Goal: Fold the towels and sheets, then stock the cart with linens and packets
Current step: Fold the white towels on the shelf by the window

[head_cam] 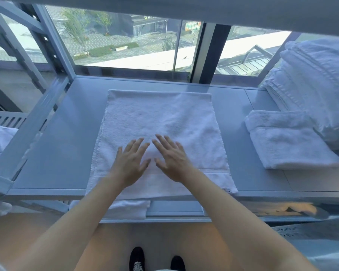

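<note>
While the white towel (160, 133) lies spread mid-shelf with its near hem overhanging the front edge, left hand (128, 165) and right hand (172, 161) press flat with straight fingers, likely smoothing it before folding.

I see a white towel (160, 133) with a looped pile, a plain woven band near its front edge and a small pale label at the front right corner. The shelf (67, 143) under it is flat pale grey-blue, as is the frame (53, 45). A folded towel (290, 141) at right is white too, and the stack (313, 90) behind it is white with fine ribbed stripes. The floor (53, 225) looks warm tan. My shoes (137, 259) are black with white laces.
</note>
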`<control>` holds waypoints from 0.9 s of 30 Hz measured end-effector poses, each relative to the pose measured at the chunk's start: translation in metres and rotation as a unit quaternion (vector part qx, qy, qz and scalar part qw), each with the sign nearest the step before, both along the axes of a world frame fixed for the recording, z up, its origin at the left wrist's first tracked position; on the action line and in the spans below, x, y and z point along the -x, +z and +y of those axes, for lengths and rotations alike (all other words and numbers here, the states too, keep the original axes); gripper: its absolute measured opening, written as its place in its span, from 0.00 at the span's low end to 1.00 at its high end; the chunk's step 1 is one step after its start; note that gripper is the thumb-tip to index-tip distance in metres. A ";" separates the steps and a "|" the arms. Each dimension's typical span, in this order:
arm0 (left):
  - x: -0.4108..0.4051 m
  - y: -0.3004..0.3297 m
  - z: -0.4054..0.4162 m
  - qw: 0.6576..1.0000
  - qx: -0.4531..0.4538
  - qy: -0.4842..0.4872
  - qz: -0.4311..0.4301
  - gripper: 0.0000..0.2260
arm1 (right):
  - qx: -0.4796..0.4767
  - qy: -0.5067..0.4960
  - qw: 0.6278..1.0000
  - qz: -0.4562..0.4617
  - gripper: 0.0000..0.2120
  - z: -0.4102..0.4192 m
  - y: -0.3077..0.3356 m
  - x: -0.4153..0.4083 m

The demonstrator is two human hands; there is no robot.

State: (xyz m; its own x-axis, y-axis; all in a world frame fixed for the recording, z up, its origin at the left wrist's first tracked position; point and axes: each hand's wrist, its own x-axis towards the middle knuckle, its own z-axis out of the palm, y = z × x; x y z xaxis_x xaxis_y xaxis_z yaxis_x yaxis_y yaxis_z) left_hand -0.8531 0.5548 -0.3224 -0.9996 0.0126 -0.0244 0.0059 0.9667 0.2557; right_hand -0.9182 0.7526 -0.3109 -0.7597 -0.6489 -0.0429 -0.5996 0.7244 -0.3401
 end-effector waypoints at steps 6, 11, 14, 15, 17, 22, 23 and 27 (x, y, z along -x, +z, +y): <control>0.006 -0.023 -0.054 0.995 0.011 0.091 -0.029 0.33 | -0.077 -0.100 0.992 0.007 0.30 0.048 -0.018 0.050; -0.008 -0.025 -0.055 0.994 0.003 0.109 -0.025 0.33 | -0.078 -0.162 0.984 0.003 0.30 0.105 -0.024 0.057; -0.023 -0.018 -0.046 0.994 -0.006 0.107 -0.030 0.33 | -0.067 -0.162 0.985 -0.003 0.30 0.110 -0.024 0.036; -0.032 -0.016 -0.044 0.994 -0.010 0.106 -0.031 0.34 | -0.062 -0.164 0.985 -0.007 0.30 0.113 -0.025 0.024; -0.054 -0.012 -0.038 0.994 -0.012 0.109 -0.015 0.35 | -0.056 -0.167 0.984 -0.006 0.31 0.120 -0.027 -0.006; -0.062 -0.006 -0.010 0.994 -0.005 0.097 0.052 0.27 | -0.028 -0.170 0.984 0.043 0.31 0.113 -0.027 -0.049; -0.052 -0.005 -0.004 0.997 -0.004 0.063 0.040 0.28 | -0.021 -0.153 0.987 0.055 0.31 0.109 -0.027 -0.043; -0.006 -0.016 -0.004 0.999 0.015 0.012 -0.034 0.35 | -0.033 -0.144 0.989 0.010 0.33 0.106 -0.028 0.001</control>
